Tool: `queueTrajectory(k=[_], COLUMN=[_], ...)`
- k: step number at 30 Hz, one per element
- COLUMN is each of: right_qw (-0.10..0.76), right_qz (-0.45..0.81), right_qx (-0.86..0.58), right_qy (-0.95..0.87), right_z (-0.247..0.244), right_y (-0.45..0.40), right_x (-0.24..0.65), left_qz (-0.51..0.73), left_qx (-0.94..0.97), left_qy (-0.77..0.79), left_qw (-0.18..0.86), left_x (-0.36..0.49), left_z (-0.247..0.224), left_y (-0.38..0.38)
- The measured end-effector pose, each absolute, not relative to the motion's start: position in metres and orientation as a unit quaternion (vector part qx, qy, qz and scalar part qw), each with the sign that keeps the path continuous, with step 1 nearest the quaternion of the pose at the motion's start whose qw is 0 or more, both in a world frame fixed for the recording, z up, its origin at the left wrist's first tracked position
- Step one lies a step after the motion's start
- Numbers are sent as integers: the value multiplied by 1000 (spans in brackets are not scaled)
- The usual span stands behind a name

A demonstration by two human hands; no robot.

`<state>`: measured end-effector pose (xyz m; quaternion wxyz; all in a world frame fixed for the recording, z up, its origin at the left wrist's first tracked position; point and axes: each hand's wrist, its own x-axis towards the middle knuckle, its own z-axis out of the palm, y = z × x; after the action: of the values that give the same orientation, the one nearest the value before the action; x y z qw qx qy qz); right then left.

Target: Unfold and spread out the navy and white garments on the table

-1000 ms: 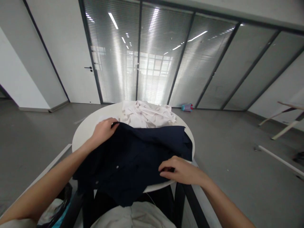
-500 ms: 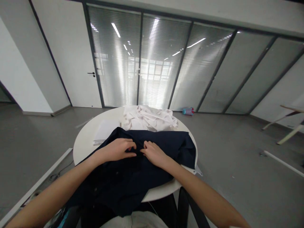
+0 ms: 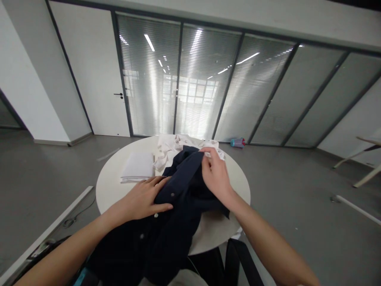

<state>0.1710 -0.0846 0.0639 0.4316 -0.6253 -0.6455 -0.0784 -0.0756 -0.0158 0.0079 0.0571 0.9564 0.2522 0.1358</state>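
A navy shirt (image 3: 175, 222) with a row of buttons is draped over a round white table (image 3: 108, 186) and hangs down its near edge. Lying on the button strip, my left hand (image 3: 147, 198) has its thumb and fingers apart, palm down on the cloth. Between the thumb and fingers of my right hand (image 3: 216, 171), the shirt's upper edge is pinched and raised. The fabric bunches below that hand, and part of the grip is hidden by the hand itself.
A folded white cloth stack (image 3: 138, 165) sits at the table's left, with a crumpled white garment (image 3: 171, 147) at the back. On the floor beyond lies a blue and red container (image 3: 237, 142). Black chair parts (image 3: 242, 262) stand close by at the near right.
My right hand has gone up and to the right, lifting the shirt's edge. The shirt has shifted from spread out to bunched. My left hand has moved slightly down and flattened.
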Motion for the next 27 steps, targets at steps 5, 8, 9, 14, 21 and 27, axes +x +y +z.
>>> queueTrajectory(k=[5,8,9,14,21,27], right_qw=[586,682,667,423,470,372], right_qz=[-130,-318,-349,-192,-64,38], right_qx=[-538,-430,-426,-582,-512,-383], right_qy=[-592,-499,-502,-667,-716,-845], right_z=[122,153,162,202,211,174], right_y=[-93,-97,-99,-100,-82,-87], right_x=[209,229,233,244,221,165], left_qz=[132,169,184,231,358,478], left_qx=[962,954,950,936,880,814], left_qy=[232,221,223,226,180,128], left_qw=[58,107,120,139,256,305], left_x=[-88,-94,-95,-94,-71,-13], left_z=[16,17,18,20,35,63], left_y=[-15,-14,-14,-9,-14,-9])
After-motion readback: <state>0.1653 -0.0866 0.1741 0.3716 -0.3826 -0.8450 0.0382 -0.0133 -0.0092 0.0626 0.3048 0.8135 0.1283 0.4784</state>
